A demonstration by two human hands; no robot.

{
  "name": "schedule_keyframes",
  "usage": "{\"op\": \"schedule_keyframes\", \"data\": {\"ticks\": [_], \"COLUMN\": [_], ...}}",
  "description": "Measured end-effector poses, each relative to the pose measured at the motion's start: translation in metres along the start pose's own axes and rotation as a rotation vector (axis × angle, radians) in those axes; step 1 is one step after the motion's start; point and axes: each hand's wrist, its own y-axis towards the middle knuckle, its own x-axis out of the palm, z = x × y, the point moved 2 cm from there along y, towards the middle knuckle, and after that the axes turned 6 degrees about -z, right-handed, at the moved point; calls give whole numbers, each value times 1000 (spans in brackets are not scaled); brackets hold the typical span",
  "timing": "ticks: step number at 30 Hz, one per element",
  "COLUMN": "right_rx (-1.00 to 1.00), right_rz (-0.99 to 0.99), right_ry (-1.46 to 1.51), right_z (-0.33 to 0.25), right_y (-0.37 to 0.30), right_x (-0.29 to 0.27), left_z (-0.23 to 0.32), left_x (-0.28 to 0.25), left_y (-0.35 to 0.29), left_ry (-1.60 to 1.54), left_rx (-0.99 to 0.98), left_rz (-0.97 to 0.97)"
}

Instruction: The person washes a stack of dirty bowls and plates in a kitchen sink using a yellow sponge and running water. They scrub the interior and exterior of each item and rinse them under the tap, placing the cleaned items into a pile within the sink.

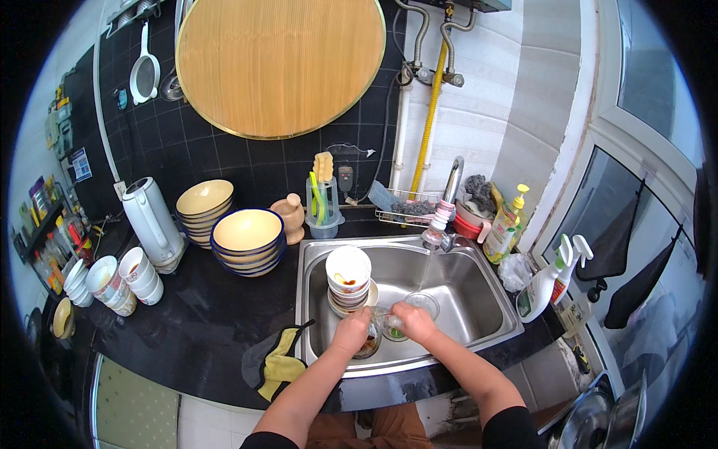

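My left hand (354,329) and my right hand (416,322) meet over the front of the steel sink (479,318). Between them is a clear glass bowl (384,317), gripped by the fingers of both. Just below my left hand sits another glass bowl (369,346) with dark residue inside. Under my right hand, something green shows through glass. Farther back on the sink floor lies another clear glass bowl (423,304). A stack of white bowls (348,268), stained reddish brown, stands at the sink's left side on plates. The faucet (436,233) hangs over the sink, apparently with water running.
Left on the black counter (194,322) are cream bowls (248,230), white cups (142,277) and an electric kettle (153,221). A yellow-and-grey cloth (280,365) hangs at the front edge. Spray bottles (542,288) and a pump bottle (506,228) stand right of the sink.
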Motion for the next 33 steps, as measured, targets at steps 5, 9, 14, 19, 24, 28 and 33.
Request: {"op": "schedule_keyframes", "data": {"ticks": [5,9,14,19,24,28,33], "right_rx": [580,127,-113,54,74,-6,3], "right_rz": [138,308,76,-145,127,-178,51], "right_ry": [218,410,-14,-321,-249,-88,-312], "right_z": [-39,-54,-63,-50,-50,-61,-31], "right_y": [12,18,14,9,25,13,20], "right_x": [-30,-22,-13,7,14,11,17], "left_z": [12,-2,-4,-39,-34,-32,-14], "left_x": [-20,-17,-16,24,31,26,23], "left_y": [1,0,0,-7,-5,-6,-2], "left_ry": [-58,-118,-241,-893,-1293,-1189,-1357], "left_rx": [-269,-230,-294,-523,-725,-704,-688], "left_rz": [-14,176,252,142,-16,-86,-233]}}
